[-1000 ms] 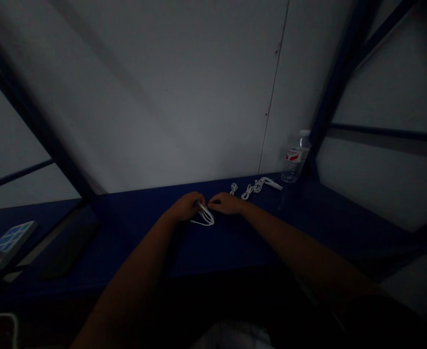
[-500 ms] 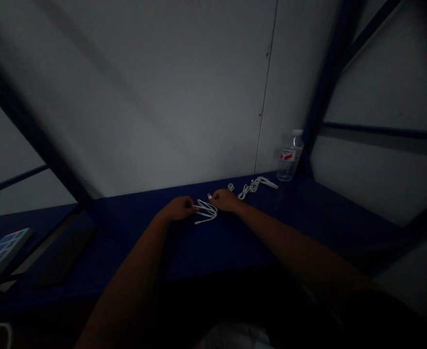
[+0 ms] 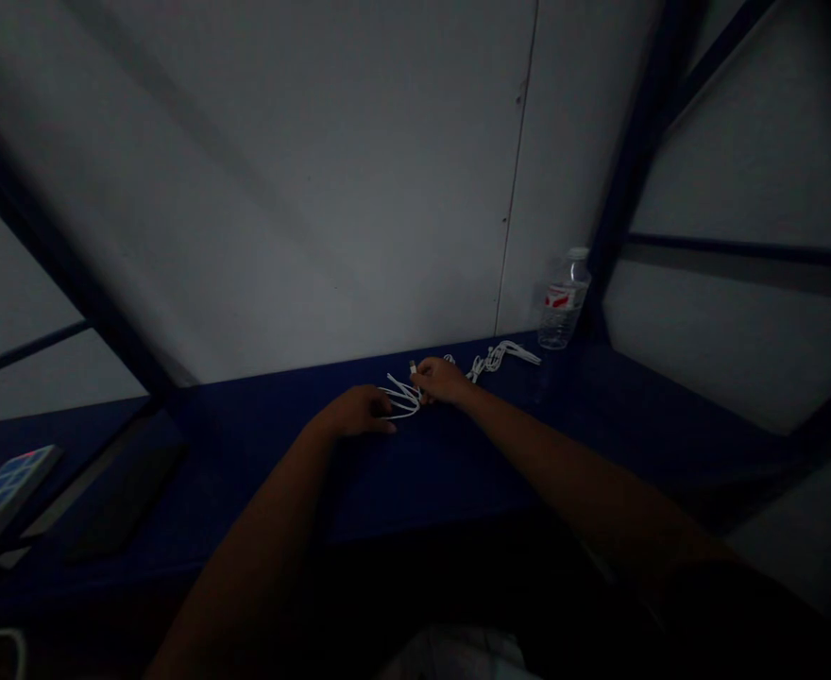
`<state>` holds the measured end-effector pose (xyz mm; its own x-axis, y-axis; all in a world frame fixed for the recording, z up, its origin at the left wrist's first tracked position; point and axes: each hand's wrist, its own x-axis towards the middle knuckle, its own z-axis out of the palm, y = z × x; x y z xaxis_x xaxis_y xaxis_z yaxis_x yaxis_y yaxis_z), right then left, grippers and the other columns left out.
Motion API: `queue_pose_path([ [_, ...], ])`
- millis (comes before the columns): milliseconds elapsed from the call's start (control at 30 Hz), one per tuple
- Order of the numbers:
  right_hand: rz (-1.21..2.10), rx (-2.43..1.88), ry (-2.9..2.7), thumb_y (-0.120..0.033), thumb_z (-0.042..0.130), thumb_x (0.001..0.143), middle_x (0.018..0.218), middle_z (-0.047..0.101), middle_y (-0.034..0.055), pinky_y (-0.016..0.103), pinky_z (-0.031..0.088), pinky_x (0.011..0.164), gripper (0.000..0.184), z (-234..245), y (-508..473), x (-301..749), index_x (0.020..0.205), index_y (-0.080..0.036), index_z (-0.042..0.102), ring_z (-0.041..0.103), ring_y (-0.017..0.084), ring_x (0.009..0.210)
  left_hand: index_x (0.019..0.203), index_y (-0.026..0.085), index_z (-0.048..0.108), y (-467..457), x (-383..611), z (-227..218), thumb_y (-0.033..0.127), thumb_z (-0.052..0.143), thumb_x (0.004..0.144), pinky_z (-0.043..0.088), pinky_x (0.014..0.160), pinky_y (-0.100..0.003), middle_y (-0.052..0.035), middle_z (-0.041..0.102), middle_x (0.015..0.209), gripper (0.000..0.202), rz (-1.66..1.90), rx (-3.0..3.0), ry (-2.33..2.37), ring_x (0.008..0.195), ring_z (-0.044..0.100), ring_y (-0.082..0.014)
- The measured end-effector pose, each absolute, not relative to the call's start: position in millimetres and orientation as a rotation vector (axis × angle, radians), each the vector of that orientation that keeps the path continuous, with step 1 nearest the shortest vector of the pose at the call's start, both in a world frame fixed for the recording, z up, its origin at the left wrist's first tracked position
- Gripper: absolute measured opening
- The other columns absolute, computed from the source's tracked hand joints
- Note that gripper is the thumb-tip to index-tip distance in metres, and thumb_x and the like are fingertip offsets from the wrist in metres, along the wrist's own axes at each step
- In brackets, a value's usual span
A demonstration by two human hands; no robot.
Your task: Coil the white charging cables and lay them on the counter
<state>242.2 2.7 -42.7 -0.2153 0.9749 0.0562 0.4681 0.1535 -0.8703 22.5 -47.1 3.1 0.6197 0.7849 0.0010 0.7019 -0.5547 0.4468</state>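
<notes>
I see the white cable (image 3: 401, 397) lying on the blue table (image 3: 458, 463) in loose loops, strung between my two hands. My right hand (image 3: 444, 381) is closed around its right end, and a short plug tip pokes out above the knuckles toward the wall. My left hand (image 3: 355, 414) is curled at the loops' left end with the strands meeting its fingers (image 3: 385, 416). The dim light hides whether they pinch the cable or only rest on it. The bundle's long axis runs left to right, rising a little toward the wall. Farther right lie more white cables (image 3: 500, 357), near a water bottle (image 3: 563, 302).
</notes>
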Motion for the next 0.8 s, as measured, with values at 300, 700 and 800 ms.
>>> queue_pose_path([
  [300,0.787,-1.192,-1.673,-0.041,0.056,0.087,0.085,0.071,0.0051,0.022,0.045,0.05,0.029,-24,5,262,0.098,-0.017,0.066,0.06,0.011,0.053,0.082,0.018,0.069,-28,-8,7,0.043,0.064,0.076,0.045,0.067,-0.027,-0.0052,0.07,0.082,0.027,0.591,2.178,1.431,0.074,0.062,-0.0167],
  [700,0.893,-0.679,-0.722,-0.038,0.074,0.068,0.068,0.059,-0.0056,0.015,0.034,0.035,0.03,6,10,349,0.087,-0.02,0.059,0.044,0.003,0.041,0.068,0.017,0.046,3,-110,28,0.01,0.055,0.08,0.044,0.055,-0.016,0.0055,0.046,0.057,0.017,1.989,0.579,1.219,0.051,0.047,-0.0051],
  [800,0.919,-0.564,-0.556,-0.034,0.076,0.067,0.067,0.058,-0.007,0.013,0.035,0.036,0.031,9,9,368,0.084,-0.021,0.055,0.045,0.003,0.042,0.069,0.018,0.038,0,-124,29,0.012,0.048,0.087,0.039,0.05,-0.015,0.0062,0.039,0.057,0.021,2.068,0.437,1.231,0.048,0.042,-0.0045],
])
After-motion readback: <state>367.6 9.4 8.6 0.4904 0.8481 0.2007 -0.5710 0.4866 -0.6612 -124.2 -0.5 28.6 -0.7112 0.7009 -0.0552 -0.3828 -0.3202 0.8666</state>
